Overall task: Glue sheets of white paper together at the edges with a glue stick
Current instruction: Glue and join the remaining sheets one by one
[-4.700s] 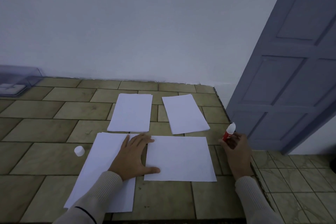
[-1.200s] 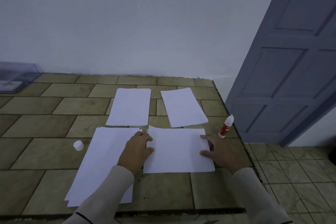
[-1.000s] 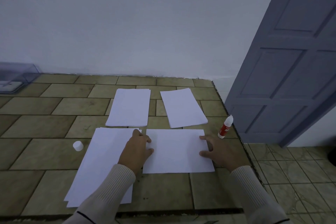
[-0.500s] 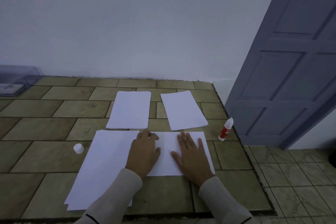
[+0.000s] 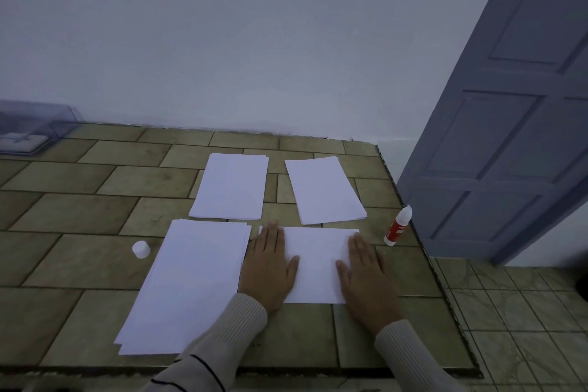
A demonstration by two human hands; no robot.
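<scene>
Two flat hands (image 5: 269, 267) on sheet (image 5: 318, 261) (crosswise)

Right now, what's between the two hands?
Head view: only the bare middle of the white sheet lies between the left hand and right hand, both pressing flat.

Left hand (image 5: 269, 267) and right hand (image 5: 366, 274) press flat on the white sheet (image 5: 318, 259) near the desk's (image 5: 79, 210) front edge; glue stick (image 5: 397, 226) stands upright at its right edge

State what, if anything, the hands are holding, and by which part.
Nothing is gripped: the left hand and right hand press flat, palms down, on the white paper sheet's left and right edges.
</scene>
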